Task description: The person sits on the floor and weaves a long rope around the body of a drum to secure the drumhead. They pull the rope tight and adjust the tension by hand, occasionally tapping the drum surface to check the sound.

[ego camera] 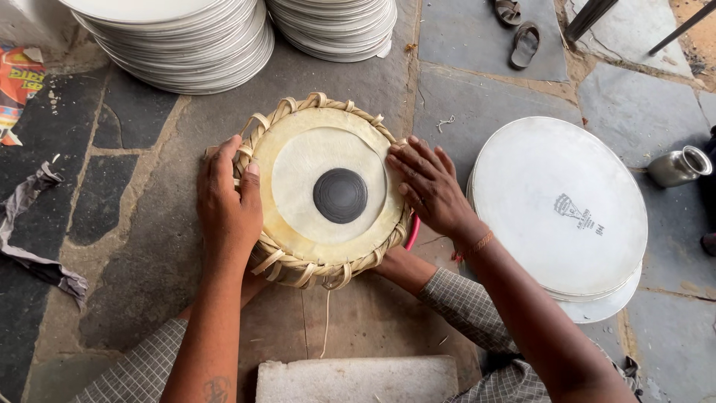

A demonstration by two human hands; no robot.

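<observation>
A round drum stands on the stone floor between my knees, seen from above. Its pale skin head has a black circular patch in the middle and a braided cane-coloured rim of straps. My left hand grips the left edge of the rim, thumb on the skin. My right hand lies flat on the right edge of the head, fingers spread. A pink ring shows just under the drum at the right side.
Two tall stacks of white round skins stand at the back. A lower stack of white discs lies at the right. A small metal pot, sandals, a stone block and crumpled paper surround me.
</observation>
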